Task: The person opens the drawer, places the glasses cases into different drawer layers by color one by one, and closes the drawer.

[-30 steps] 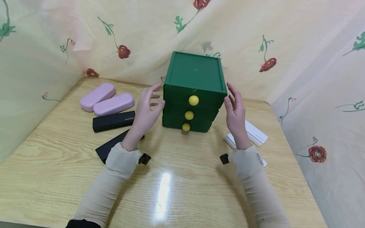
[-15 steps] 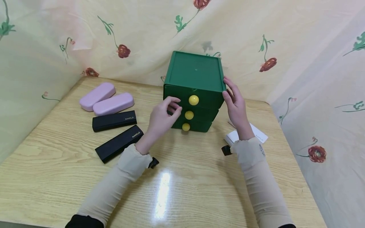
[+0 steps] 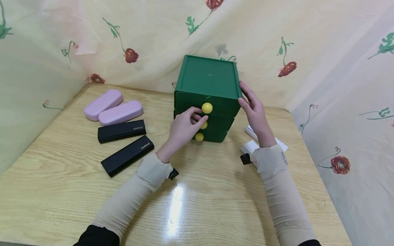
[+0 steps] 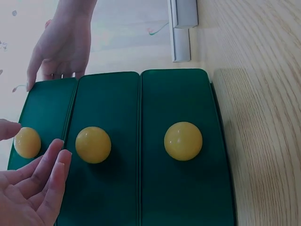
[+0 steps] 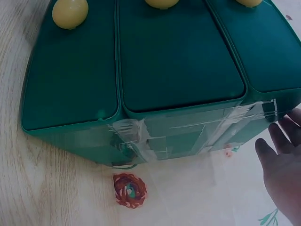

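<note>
A green drawer unit [image 3: 209, 78] stands on the table with its three drawers stacked, each with a round yellow knob; all look closed. My left hand [image 3: 186, 126] is at its front, fingers bent around the space by the top knob [image 3: 207, 108]. In the left wrist view the thumb and fingers [image 4: 56, 188] lie on either side of that knob [image 4: 27, 142], with a gap visible between fingers and knob. My right hand [image 3: 257, 114] rests on the unit's upper right side, fingers extended; the right wrist view shows its fingers [image 5: 278, 141] at that side.
Two lilac cases [image 3: 121, 112] lie at the back left of the wooden table [image 3: 200, 205]. Two black cases [image 3: 127, 155] sit in front of them. White boxes [image 3: 250, 147] lie partly hidden under the right forearm. A floral cloth [image 3: 154, 44] hangs behind.
My left hand has moved right from beside the unit to the top knob at its front. The right hand has come in against the unit's right side.
</note>
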`<state>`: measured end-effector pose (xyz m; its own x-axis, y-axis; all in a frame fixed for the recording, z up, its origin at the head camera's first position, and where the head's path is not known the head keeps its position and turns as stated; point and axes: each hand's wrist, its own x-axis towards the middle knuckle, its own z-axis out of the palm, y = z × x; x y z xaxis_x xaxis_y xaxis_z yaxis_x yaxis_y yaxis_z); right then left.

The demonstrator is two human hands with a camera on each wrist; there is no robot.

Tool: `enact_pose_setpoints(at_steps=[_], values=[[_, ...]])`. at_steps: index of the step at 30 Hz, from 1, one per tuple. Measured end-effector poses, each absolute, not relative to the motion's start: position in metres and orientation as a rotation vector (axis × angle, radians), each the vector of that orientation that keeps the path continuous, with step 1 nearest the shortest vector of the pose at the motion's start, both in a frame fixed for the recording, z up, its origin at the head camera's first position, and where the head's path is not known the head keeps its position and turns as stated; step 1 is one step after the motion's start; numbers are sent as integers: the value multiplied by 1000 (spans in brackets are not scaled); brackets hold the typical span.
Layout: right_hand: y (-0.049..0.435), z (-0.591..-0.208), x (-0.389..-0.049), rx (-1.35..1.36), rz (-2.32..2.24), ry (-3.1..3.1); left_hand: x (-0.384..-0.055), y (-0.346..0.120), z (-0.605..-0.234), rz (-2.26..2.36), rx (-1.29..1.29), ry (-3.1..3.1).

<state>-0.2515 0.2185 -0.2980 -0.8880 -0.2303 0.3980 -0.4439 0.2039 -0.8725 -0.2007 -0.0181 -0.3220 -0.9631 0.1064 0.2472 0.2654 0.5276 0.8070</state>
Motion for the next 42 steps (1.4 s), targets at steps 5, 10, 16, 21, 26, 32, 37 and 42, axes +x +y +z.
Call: enact_pose_setpoints(at_steps=[5,10,16,21,26,32,37,42], values=[[220,-299,-253,645,1786,-2300,-204,-15,-322,-1459,-306,-2565],[220,-300,-253,635,1776,-2304,-206,-12,-322,-1483,-293,-2520],[218,-299,-253,614,1745,-2329,-208,-9,-322,-1453,-254,-2482],[217,-298,-252,616,1736,-2334,-210,-9,-320,-1489,-240,-2466],[218,-299,-252,608,1722,-2337,-214,-11,-318,-1786,-259,-2406],[219,-299,-252,597,1709,-2342,-219,-13,-317,-2036,-279,-2354],[218,-299,-252,599,1713,-2344,-221,-12,-316,-2145,-276,-2316],[218,-300,-252,594,1725,-2344,-221,-11,-316,-2191,-264,-2292]])
